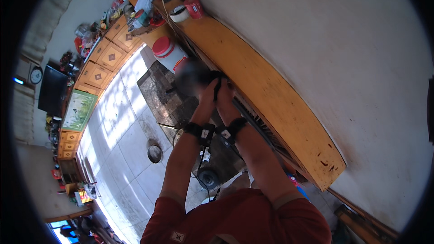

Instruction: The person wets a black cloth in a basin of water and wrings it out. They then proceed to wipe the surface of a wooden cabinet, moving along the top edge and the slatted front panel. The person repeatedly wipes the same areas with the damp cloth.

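Observation:
My left hand (207, 91) and my right hand (225, 92) are close together in front of me, beside the long wooden ledge. Black material (217, 76) shows at and between them; whether it is worn or held cannot be told. Just left of the hands is a dark, rounded shape (192, 76), blurred beyond recognition. My fingers are mostly hidden, so their grip is unclear. Both wrists bear black straps with small devices and cables. Near the blurred shape stands a white plastic container (171, 56) with a red lid.
The wooden ledge (271, 98) runs along the wall at right, with a red cup (194, 7) and a roll of tape (179, 13) at its far end. A patterned dark mat (159, 88) lies on the tiled floor, near a round metal bowl (155, 154). Wooden cabinets (101, 62) line the left.

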### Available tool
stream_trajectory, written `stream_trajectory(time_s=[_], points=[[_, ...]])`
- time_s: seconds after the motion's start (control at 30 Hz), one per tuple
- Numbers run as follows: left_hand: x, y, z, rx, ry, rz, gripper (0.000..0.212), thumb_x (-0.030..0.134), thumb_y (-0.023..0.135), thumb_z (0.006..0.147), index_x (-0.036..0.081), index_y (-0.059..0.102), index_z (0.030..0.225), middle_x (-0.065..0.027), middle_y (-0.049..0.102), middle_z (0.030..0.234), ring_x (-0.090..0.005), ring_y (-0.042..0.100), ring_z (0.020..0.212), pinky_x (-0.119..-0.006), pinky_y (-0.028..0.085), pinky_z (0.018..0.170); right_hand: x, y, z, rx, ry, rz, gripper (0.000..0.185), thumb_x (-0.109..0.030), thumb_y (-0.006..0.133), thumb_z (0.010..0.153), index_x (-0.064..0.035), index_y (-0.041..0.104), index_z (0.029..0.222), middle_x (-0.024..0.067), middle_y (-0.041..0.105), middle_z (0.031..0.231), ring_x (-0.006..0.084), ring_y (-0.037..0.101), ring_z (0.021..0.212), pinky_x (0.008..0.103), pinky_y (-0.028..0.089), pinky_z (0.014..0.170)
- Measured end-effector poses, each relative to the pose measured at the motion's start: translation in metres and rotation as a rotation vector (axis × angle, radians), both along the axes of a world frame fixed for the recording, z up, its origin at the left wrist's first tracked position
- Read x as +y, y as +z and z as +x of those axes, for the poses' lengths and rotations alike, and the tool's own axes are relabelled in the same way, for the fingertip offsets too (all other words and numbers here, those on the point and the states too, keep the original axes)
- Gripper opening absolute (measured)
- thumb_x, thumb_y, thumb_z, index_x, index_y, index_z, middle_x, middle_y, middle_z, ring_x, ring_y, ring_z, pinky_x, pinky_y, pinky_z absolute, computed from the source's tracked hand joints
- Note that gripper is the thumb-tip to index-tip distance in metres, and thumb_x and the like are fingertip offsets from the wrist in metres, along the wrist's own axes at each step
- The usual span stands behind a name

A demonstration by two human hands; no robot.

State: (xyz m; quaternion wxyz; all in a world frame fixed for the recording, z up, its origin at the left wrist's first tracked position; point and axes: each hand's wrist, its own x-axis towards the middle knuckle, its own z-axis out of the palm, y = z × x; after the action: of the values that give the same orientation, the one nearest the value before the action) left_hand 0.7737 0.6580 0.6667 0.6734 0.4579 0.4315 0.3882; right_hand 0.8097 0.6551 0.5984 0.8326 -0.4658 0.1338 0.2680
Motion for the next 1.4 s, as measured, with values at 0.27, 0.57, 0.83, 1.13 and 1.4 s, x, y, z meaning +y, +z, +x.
stream_trajectory(time_s=[0.27,0.57,0.83,1.13,1.4], points=[[0.023,-0.041,-0.017,-0.031,-0.209,0.019,0.060,0.008,0.074,0.077,0.002,0.044,0.128,-0.0109,0.056,0.117,-0.0228,0.056,0.106,-0.035,0.049,0.089,-0.016,-0.010,0.011,0.114,0.069,-0.010,0.048,-0.032,0.065,0.086,0.0062,0.058,0.114,0.0142,0.062,0.111,0.0225,0.061,0.096,0.0336,0.048,0.080],[-0.020,-0.031,-0.026,-0.145,-0.375,-0.284,0.057,0.009,0.073,0.080,0.005,0.044,0.129,-0.0105,0.057,0.117,-0.0241,0.057,0.108,-0.036,0.049,0.089,-0.089,0.015,0.004,0.123,0.009,0.049,0.029,-0.022,0.061,0.090,-0.0013,0.060,0.111,0.0081,0.063,0.104,0.0160,0.061,0.085,0.0281,0.047,0.067],[0.036,-0.011,-0.045,-0.410,-0.165,-0.487,0.037,0.022,0.066,0.087,0.004,0.058,0.119,-0.0094,0.066,0.110,-0.0233,0.064,0.099,-0.037,0.051,0.089,-0.006,0.045,-0.001,0.071,0.069,-0.076,0.042,-0.029,0.063,0.088,0.0010,0.057,0.118,0.0115,0.063,0.106,0.0212,0.062,0.089,0.0330,0.052,0.074],[-0.002,-0.018,-0.078,-0.226,-0.288,-0.404,0.036,0.019,0.065,0.088,0.004,0.057,0.120,-0.0082,0.065,0.111,-0.0210,0.063,0.099,-0.034,0.051,0.087,-0.038,0.019,-0.005,0.171,0.085,-0.089,0.043,-0.027,0.063,0.088,0.0024,0.056,0.119,0.0118,0.063,0.107,0.0232,0.063,0.093,0.0335,0.052,0.077],[0.012,-0.011,-0.064,-0.319,-0.291,-0.466,0.038,0.016,0.064,0.088,0.004,0.055,0.123,-0.0081,0.064,0.112,-0.0212,0.063,0.101,-0.035,0.050,0.090,0.003,-0.016,0.014,0.045,0.074,-0.018,0.045,-0.028,0.066,0.086,0.0033,0.056,0.116,0.0135,0.063,0.105,0.0242,0.065,0.089,0.0361,0.055,0.072]])
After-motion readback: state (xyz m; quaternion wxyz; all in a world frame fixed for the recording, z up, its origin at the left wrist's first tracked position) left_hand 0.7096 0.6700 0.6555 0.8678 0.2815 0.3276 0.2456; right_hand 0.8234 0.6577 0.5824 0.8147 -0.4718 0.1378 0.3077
